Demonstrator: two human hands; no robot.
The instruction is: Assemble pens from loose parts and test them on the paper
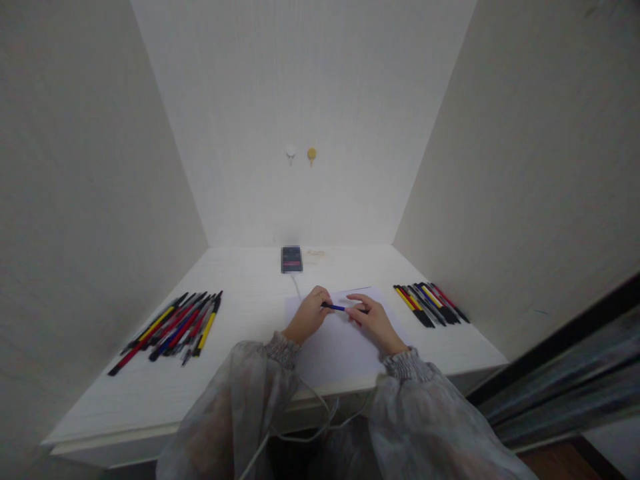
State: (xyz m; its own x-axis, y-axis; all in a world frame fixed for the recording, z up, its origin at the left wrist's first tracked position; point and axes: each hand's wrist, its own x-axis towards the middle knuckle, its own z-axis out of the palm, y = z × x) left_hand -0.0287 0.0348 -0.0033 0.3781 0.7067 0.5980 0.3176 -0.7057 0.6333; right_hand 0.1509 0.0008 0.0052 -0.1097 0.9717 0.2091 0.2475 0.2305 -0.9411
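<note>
Both of my hands meet over a white sheet of paper [340, 347] at the middle of the desk. A blue pen [336, 307] lies level between them. My left hand [310, 315] is closed on its left end. My right hand [371, 321] pinches its right end. A large pile of red, blue, yellow and black pens [173, 325] lies at the left. A smaller row of pens [430, 304] lies at the right.
A small dark device [291, 259] with a white cable stands at the back of the white desk [250, 293]. Walls close in on the left, back and right. Two hooks [301, 155] hang on the back wall. A dark frame [560, 373] runs at the right.
</note>
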